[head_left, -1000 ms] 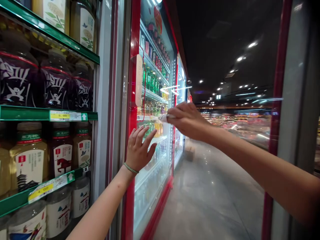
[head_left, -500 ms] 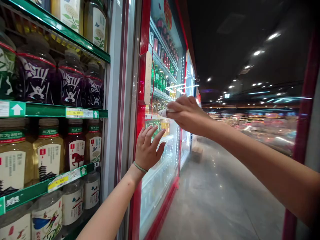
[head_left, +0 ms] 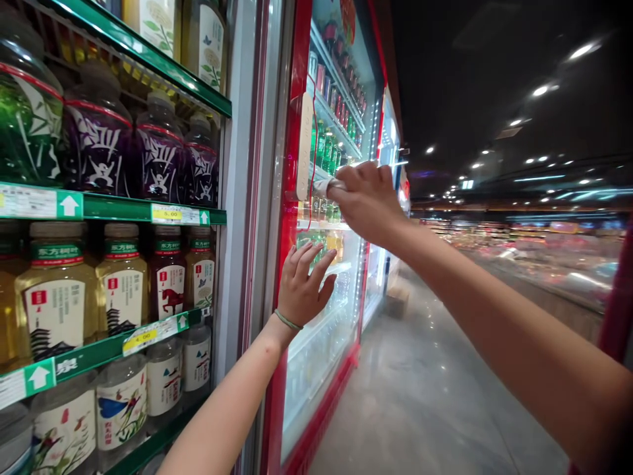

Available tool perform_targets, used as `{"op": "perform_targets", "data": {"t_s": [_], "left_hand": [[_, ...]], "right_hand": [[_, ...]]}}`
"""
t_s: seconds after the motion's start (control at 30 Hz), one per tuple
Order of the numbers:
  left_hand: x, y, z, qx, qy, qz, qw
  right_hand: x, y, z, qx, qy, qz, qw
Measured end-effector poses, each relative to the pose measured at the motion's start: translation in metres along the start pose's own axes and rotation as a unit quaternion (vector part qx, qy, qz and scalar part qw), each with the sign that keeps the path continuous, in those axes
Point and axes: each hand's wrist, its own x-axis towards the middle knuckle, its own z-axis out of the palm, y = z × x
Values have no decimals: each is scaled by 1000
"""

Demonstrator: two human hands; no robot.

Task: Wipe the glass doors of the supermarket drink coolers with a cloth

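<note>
My right hand (head_left: pixel 368 198) is closed on a small white piece (head_left: pixel 324 187), perhaps folded cloth or paper; its kind is unclear. That hand is at the front of a red-framed glass-door drinks cooler (head_left: pixel 289 257), just right of a white power strip (head_left: pixel 305 148) with a thin red cable. Lower down, my left hand (head_left: pixel 305 285) is raised with its fingers stretched apart and holds nothing. Behind it are the cooler's frame and glass. I cannot tell whether the palm touches them. A green band circles the left wrist.
On the left, an open cooler has green-edged shelves (head_left: pixel 119 210) with tea bottles (head_left: pixel 122 280), purple-labelled bottles (head_left: pixel 158 161) and price tags. Grey door framing (head_left: pixel 242 198) separates the coolers. A grey shiny floor (head_left: pixel 410 396) runs along the right, with a box (head_left: pixel 395 302) farther down.
My right hand has risen with the white piece and come closer to the power strip. The left hand keeps about the same pose. The view has turned slightly left.
</note>
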Motion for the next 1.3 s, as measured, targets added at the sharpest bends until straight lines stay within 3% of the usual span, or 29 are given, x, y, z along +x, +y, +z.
{"op": "perform_targets", "data": {"t_s": [0.2,0.33,0.5,0.6,0.7,0.8,0.9,1.17,1.3], "left_hand": [[-3,-1,-2,-11,17,-11,1000],[-4,-1,-3,-5,20,-24,999],[-5,-1,-2,-13,21,-48,999],[-4,-2,-3,-6,42,-57,997],[-3,-3,-5,-10,69,-96,993],[-5,-3,-7,-9,65,-130,989],[-9,-3,-9,-16,62,-137,989],[-20,-4,-15,-16,54,-131,990],[-32,-5,-18,-22,32,-107,994]], "right_hand": [[9,-28,6,13,-55,-89,994],[5,-9,5,50,-63,-165,983],[18,10,5,57,-31,-119,991],[34,-5,11,37,-12,-136,990],[39,-25,19,39,-13,-207,978],[30,-34,24,64,-5,-255,965],[13,-27,22,92,3,-265,960],[-39,22,3,146,-17,-207,967],[-32,15,4,128,-20,-200,971]]}}
